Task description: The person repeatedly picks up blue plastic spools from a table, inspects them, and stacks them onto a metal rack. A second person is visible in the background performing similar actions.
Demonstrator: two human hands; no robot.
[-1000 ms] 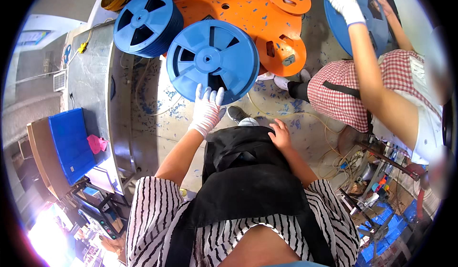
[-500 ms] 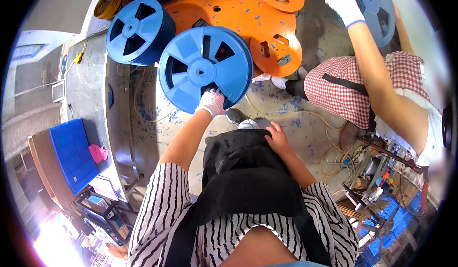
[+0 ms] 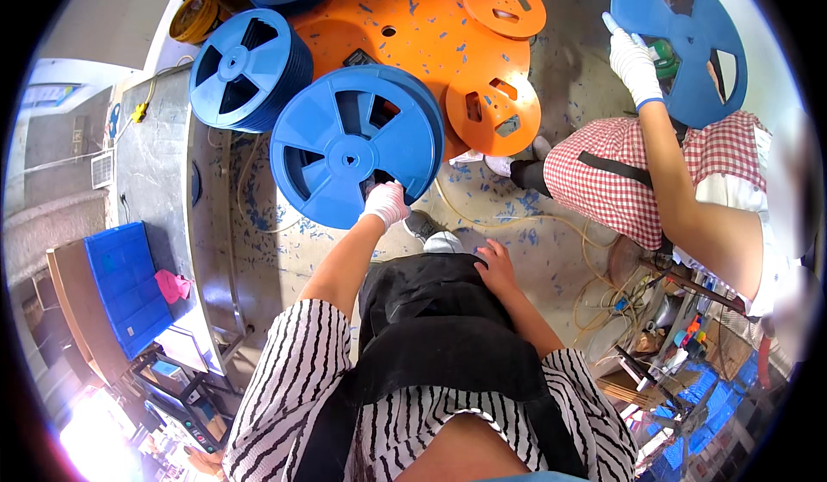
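Note:
My left hand [image 3: 386, 205], in a white glove, grips a large blue plastic reel [image 3: 320, 160] at its near edge, with the fingers curled into one of its cut-out openings. More blue reel flanges show behind this one, and whether they are joined to it I cannot tell. My right hand [image 3: 497, 268] is bare and holds nothing; its fingers are apart beside my black apron [image 3: 431, 288]. Left of the gripped reel stands a stack of blue reels [image 3: 231, 64].
Blue scraps litter a large orange surface [image 3: 422, 30], which has slotted orange discs [image 3: 469, 129] at its right. A co-worker's gloved hand [image 3: 633, 64] holds another blue reel [image 3: 685, 30]. A metal table [image 3: 151, 163] runs along the left. A hose [image 3: 508, 221] crosses the scrap-strewn floor.
The gripped reel has come slightly nearer and to the left with my left hand. The co-worker's reel has swung lower and turned more face-on. My right hand has shifted slightly in the picture.

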